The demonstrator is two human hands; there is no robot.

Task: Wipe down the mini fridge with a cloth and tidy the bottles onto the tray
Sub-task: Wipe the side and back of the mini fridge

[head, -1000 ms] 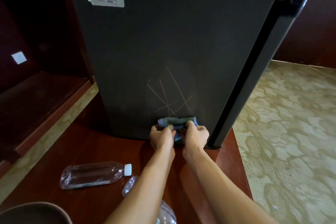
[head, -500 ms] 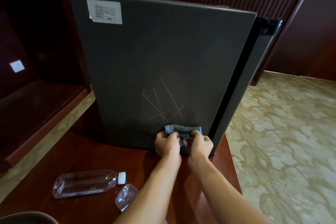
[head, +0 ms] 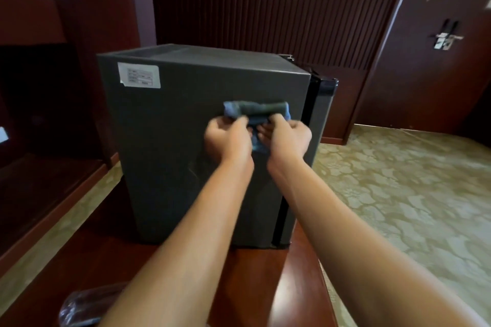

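Low and left of both hands, a clear bottle (head: 87, 305) lies on the tabletop (head: 297, 287), half cut off by the frame edge. The left hand (head: 228, 138) and right hand (head: 288, 137), side by side, each close their grip on a bunched blue cloth (head: 256, 111), held against the gray mini fridge (head: 164, 154) side, whose white label (head: 139, 75) sits up left.

Mini fridge (head: 170, 156) stood on tabletop (head: 297, 287), centre. Cloth (head: 256, 111) lay against fridge side, toward 1 o'clock, left hand (head: 228, 138) and right hand (head: 288, 135) side by side just below it. Bottle (head: 85, 305) lay on tabletop at 7 o'clock. Door (head: 438, 61) stood behind at 2 o'clock.
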